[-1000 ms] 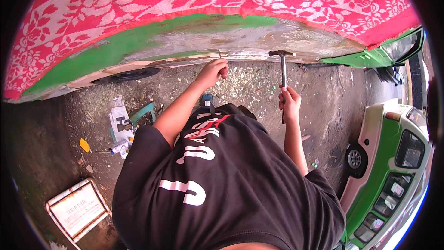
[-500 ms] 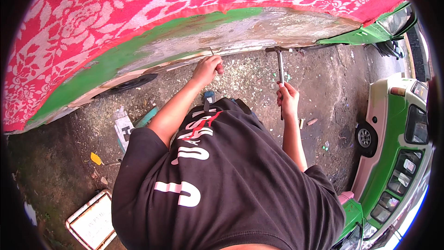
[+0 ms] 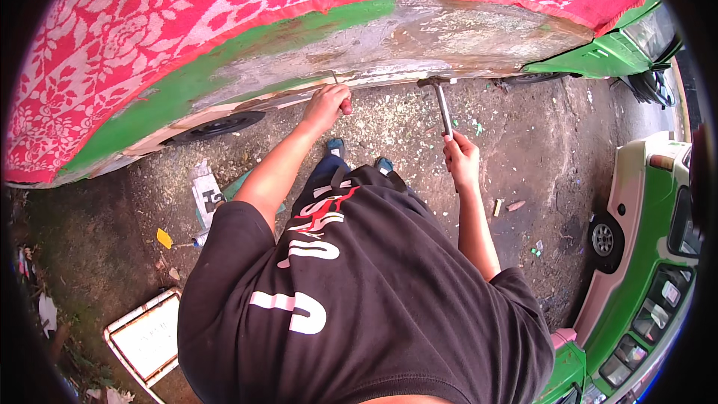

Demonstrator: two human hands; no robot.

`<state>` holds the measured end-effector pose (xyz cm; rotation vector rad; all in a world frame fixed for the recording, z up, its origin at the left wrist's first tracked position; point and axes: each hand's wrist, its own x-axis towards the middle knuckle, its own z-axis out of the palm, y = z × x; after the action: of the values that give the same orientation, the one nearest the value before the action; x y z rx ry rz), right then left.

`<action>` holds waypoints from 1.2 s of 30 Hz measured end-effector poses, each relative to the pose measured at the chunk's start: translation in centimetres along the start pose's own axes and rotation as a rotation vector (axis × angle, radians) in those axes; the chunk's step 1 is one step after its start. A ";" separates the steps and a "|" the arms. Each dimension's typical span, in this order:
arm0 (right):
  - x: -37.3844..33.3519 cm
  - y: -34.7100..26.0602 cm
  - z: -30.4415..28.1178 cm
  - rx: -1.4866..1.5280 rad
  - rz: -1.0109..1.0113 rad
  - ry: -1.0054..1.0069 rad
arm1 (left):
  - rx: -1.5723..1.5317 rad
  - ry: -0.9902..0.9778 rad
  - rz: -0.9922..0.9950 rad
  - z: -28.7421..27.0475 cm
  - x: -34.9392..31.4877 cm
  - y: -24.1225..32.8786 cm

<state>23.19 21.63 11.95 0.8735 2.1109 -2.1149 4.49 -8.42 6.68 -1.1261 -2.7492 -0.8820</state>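
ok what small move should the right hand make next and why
Probably bring the hammer leftward, in line with the thin tool. The right hand grips the hammer's handle with its head well to the right of that tool, which the left hand holds by the patchy vehicle panel; whether its tip touches is unclear.

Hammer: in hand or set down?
In hand. The right hand grips the hammer by its handle, head end pointing away from the person.
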 end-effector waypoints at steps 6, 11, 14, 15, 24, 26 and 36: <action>-0.6 1.6 0.1 -0.111 -0.013 -0.027 | 0.054 -0.053 -0.009 0.7 -0.9 -0.9; -0.8 3.8 0.7 -0.172 -0.011 -0.033 | 0.094 -0.088 0.010 0.8 -1.2 -1.7; -1.0 3.7 1.8 -0.233 -0.061 -0.053 | 0.121 -0.060 0.026 0.8 -1.3 -2.2; -1.3 3.2 2.2 -0.258 -0.072 -0.052 | 0.133 -0.066 0.032 0.7 -1.2 -2.0; -3.0 1.6 6.2 -0.412 -0.519 -0.113 | 0.019 -0.098 -0.021 -0.8 1.0 -1.1; -2.8 2.0 7.3 -0.335 -0.820 -0.081 | -0.048 -0.060 -0.049 -1.2 1.3 -0.8; -1.8 2.7 9.2 -0.489 -0.649 -0.051 | -0.096 -0.099 -0.111 -1.5 0.7 -1.7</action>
<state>22.45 12.23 9.53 0.0789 2.9671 -1.6125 2.61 -9.77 7.25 -1.0674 -2.9037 -1.0071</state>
